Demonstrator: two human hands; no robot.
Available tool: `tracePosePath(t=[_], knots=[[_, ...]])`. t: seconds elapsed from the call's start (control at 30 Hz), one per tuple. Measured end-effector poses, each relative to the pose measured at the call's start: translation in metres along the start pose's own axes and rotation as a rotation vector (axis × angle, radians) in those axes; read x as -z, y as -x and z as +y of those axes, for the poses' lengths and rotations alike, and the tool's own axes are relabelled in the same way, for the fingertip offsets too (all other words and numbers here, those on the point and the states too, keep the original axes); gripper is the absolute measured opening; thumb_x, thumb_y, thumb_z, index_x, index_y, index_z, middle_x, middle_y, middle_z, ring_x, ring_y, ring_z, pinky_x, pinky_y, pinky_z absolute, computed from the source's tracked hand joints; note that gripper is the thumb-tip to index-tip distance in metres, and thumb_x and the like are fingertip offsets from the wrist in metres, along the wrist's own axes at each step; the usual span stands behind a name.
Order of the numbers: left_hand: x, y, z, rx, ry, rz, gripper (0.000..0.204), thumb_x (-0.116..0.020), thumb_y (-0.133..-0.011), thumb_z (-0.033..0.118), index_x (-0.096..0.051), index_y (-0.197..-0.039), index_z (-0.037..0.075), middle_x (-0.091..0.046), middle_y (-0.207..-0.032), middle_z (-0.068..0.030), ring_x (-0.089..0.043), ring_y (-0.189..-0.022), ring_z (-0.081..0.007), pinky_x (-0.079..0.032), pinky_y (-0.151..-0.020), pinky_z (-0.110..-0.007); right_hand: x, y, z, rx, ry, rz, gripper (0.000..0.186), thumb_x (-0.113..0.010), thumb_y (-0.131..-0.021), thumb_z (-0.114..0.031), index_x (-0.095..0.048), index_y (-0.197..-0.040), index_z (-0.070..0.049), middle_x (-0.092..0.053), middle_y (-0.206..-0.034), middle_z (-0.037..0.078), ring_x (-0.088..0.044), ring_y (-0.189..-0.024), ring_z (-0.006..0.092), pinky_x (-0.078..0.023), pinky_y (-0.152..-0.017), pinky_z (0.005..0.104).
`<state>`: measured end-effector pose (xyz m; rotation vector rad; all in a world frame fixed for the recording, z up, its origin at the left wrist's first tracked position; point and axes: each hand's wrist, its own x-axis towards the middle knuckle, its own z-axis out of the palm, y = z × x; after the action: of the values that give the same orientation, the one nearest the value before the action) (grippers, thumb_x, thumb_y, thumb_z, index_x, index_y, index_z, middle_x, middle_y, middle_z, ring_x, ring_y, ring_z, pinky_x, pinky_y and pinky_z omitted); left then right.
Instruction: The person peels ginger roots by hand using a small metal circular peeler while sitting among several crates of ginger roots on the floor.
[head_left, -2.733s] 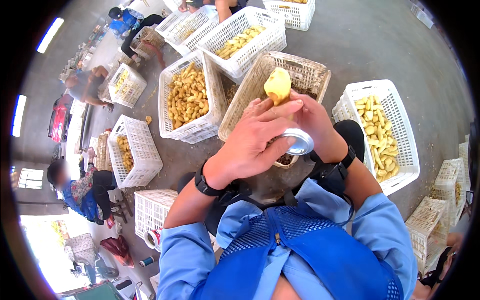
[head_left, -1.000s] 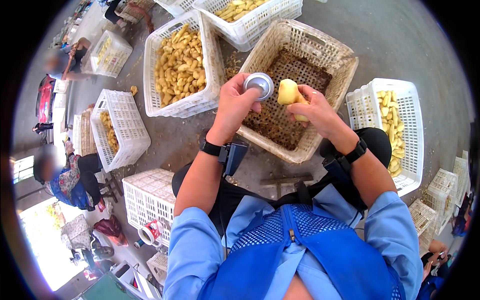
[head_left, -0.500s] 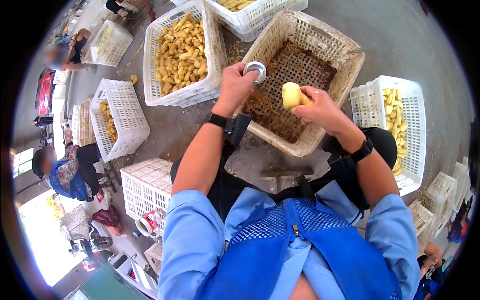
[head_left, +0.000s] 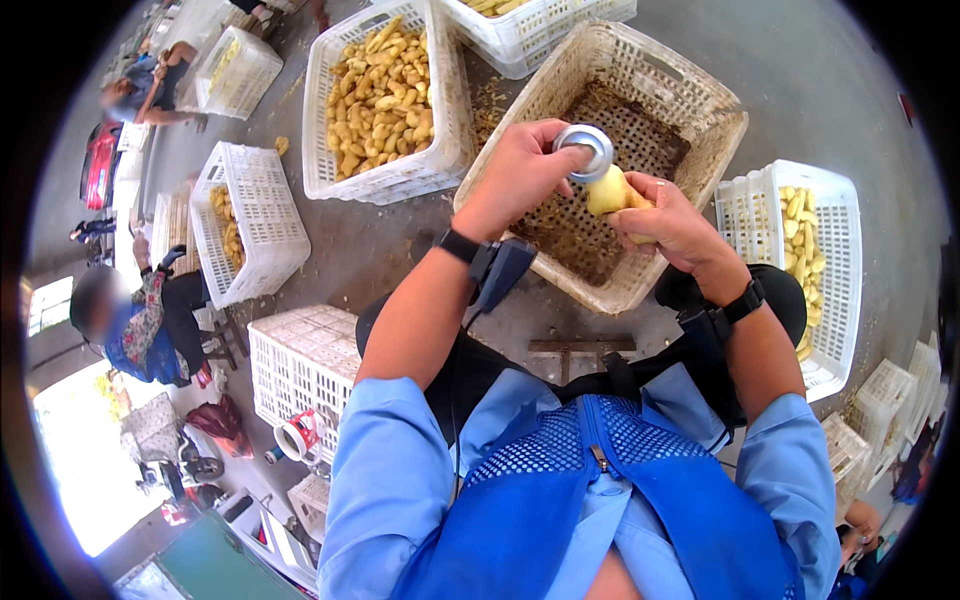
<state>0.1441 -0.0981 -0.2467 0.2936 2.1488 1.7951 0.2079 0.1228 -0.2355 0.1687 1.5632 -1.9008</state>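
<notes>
Blue mesh-topped vest (head_left: pixel 505 515), light-blue sleeves (head_left: pixel 385 470), black wristbands (head_left: pixel 745 301).

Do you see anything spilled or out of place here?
Yes. One yellow lump lies loose on the floor, not in a crate. The middle crate is also stained brown, unlike the white right crate.

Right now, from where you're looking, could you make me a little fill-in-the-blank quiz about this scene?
1. The left hand holds a round silvery piece, its ____ lying over the side facing us.
2. The right hand holds a root coloured pale ____.
3. The stained crate stands to the ____ of the heaped crate.
4. The person's zipped vest is ____.

Missing words: thumb; yellow; right; blue.
</notes>
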Motion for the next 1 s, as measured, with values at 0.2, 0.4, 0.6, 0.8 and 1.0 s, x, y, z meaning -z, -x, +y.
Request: tracePosePath(t=[0.2,0.4,0.6,0.8,1.0], knots=[[-0.009,0.001,0.020,0.052,0.127,0.044,0.017,-0.070,-0.084,0.015,-0.072,-0.087,-0.002,-0.066,-0.068,-0.0043,-0.061,-0.061,-0.0107,-0.049,-0.055,-0.031,0.004,-0.007,0.017,0.091,0.380,0.117,0.049,-0.072,-0.078,-0.010,-0.060,-0.124,0.003,-0.064,-0.096,0.002,-0.059,-0.082,0.0086,-0.049,-0.072,0.0246],[0.018,-0.021,-0.032,-0.046,-0.381,0.220,0.014,-0.065,-0.083,0.011,-0.074,-0.086,0.000,-0.065,-0.066,-0.0023,-0.060,-0.059,-0.0076,-0.048,-0.051,-0.027,-0.001,-0.014,0.028,0.290,0.624,0.142,0.050,-0.073,-0.078,-0.013,-0.061,-0.121,0.007,-0.066,-0.095,0.009,-0.063,-0.088,0.0147,-0.051,-0.076,0.0295],[-0.003,-0.007,-0.011,0.050,0.137,-0.016,0.021,-0.069,-0.092,0.014,-0.072,-0.105,-0.002,-0.072,-0.088,-0.0052,-0.062,-0.063,-0.0072,-0.053,-0.054,-0.023,0.000,-0.009,0.008,-0.016,0.141,0.010,0.048,-0.069,-0.081,-0.008,-0.057,-0.127,0.000,-0.062,-0.091,0.001,-0.056,-0.068,0.0059,-0.043,-0.056,0.0214],[-0.007,0.009,0.022,0.012,0.237,-0.015,0.019,-0.069,-0.092,0.015,-0.072,-0.102,-0.001,-0.070,-0.086,-0.0023,-0.063,-0.068,-0.0070,-0.052,-0.057,-0.023,0.009,-0.007,0.007,-0.065,-0.194,-0.071,0.040,-0.069,-0.086,-0.009,-0.056,-0.123,-0.003,-0.061,-0.083,0.000,-0.057,-0.064,0.0074,-0.041,-0.051,0.0205],[0.014,-0.006,-0.023,0.149,0.018,0.102,0.018,-0.069,-0.095,0.015,-0.071,-0.105,0.000,-0.071,-0.089,-0.0041,-0.062,-0.064,-0.0075,-0.050,-0.057,-0.021,0.011,-0.010,0.013,-0.069,-0.305,-0.135,0.035,-0.071,-0.085,-0.011,-0.056,-0.117,-0.005,-0.058,-0.081,0.000,-0.054,-0.063,0.0073,-0.037,-0.047,0.0194]])
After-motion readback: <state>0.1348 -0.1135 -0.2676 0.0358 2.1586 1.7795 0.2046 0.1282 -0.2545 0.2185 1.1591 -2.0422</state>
